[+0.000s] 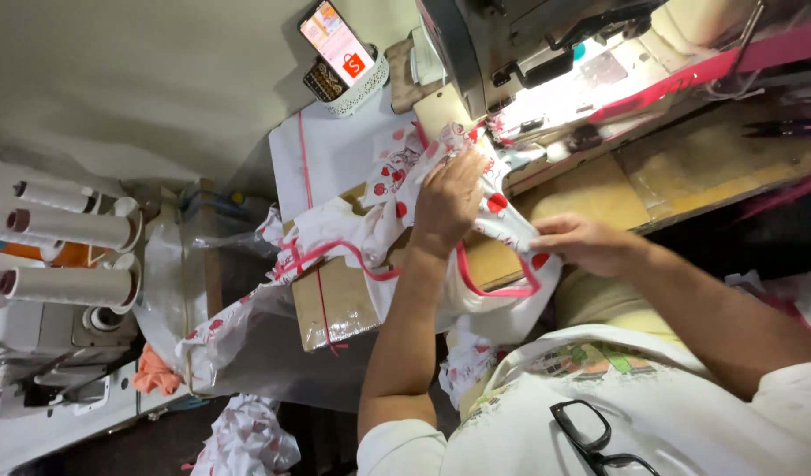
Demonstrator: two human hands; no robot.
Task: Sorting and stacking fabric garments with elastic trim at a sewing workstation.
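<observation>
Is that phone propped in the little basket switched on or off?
On. The phone standing in the white basket has a lit, colourful screen.
</observation>
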